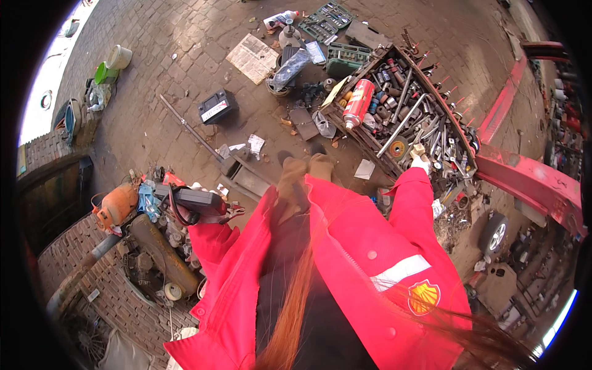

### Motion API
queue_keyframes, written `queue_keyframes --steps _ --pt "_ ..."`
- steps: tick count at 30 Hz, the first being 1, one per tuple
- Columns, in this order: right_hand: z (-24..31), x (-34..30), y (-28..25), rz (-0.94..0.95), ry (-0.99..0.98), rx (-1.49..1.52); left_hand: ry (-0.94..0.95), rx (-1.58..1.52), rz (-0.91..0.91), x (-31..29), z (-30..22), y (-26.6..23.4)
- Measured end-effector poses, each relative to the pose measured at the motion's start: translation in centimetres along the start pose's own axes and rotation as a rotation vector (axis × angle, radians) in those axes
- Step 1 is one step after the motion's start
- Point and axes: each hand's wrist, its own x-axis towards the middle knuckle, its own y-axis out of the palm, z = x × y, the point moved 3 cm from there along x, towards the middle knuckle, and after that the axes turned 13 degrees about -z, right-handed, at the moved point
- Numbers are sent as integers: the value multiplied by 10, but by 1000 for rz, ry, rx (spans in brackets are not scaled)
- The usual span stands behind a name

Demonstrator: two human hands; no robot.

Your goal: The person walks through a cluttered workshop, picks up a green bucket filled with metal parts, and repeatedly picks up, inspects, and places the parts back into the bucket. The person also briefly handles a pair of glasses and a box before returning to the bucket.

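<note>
A dark, boxy device with cables [196, 201] is at the end of my left sleeve; a reddish clamp [235, 212] hangs at its side. The device covers most of my left hand [213, 219], which appears to grip it from below. My right hand [421, 162], in a white glove, reaches into the near edge of a large metal tool box [370, 147]. Its fingers are too small and hidden to read. Around it lie sockets, wrenches and a long metal bar [402, 123]. A red spray can [359, 103] rests on the box's left side, and a small tan block [419, 150] is beside the glove.
A black car battery [218, 107] stands on the brick paving, near a long-handled metal tool [191, 128]. Green socket cases [325, 23] lie at the far side. A red steel beam [530, 182] crosses at right. An orange tank [117, 205] and clutter are at left.
</note>
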Motion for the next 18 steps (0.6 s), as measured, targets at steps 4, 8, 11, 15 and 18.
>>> queue_keyframes --steps 4,8,11,15,18 --pt "46 -28 -36 -107 138 -102 137 63 -23 -16 0 1" --pt "137 -94 -50 -147 -7 227 320 -2 -127 -33 0 -8" --pt "227 -148 -50 -4 -238 390 540 -21 -492 -55 0 -20" --pt "339 -214 -34 377 -439 697 643 101 -579 -72 -6 -16" --pt "388 -248 -29 506 -430 763 671 159 -661 -65 -21 -12"
